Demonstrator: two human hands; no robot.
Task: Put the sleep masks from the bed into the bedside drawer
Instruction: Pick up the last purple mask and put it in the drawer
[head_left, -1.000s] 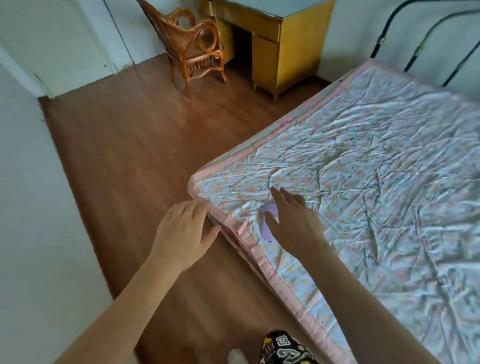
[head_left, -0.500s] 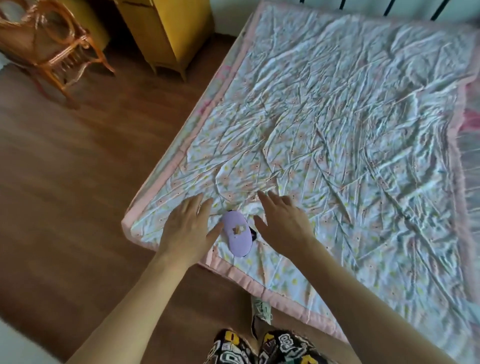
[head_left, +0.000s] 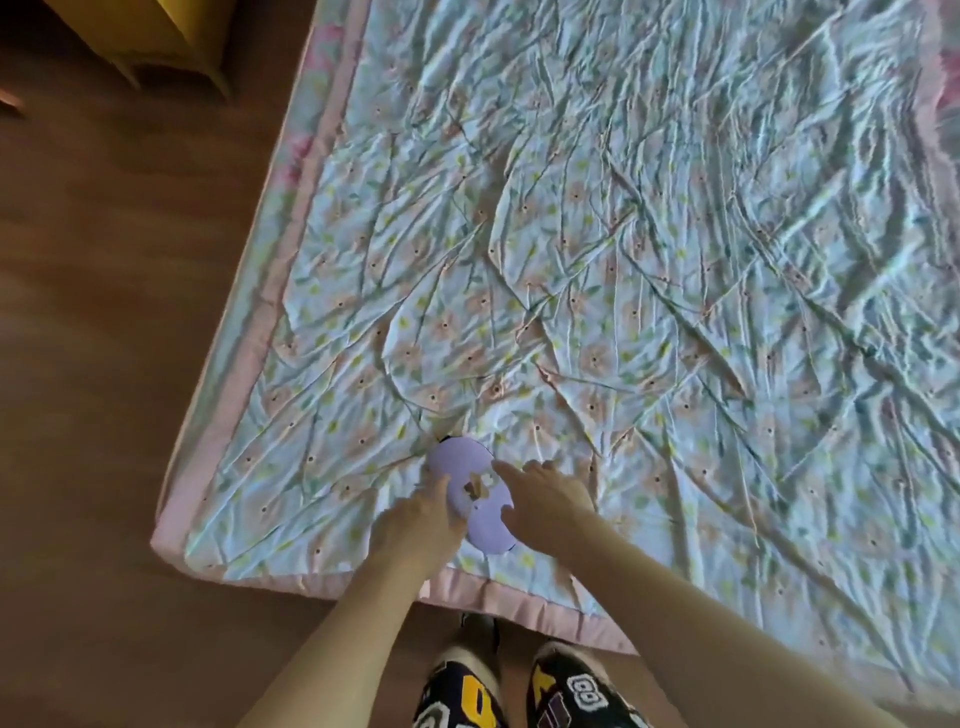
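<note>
I am watching the lilac sleep mask (head_left: 480, 493) lying near the bed's (head_left: 675, 260) foot edge, long axis running away from me. Left hand (head_left: 415, 525) and right hand (head_left: 548, 501) are flanking it, fingers extended, touching its sides, nothing grasped.

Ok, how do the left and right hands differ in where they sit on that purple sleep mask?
The left hand comes in from the mask's left edge, fingers reaching onto its middle; the right hand covers the right edge. The left hand looks blurred, the right hand sharper, fingers spread. Both lie over the sleep mask, which rests flat on the bed near its corner. Neither grip looks closed yet.
</note>
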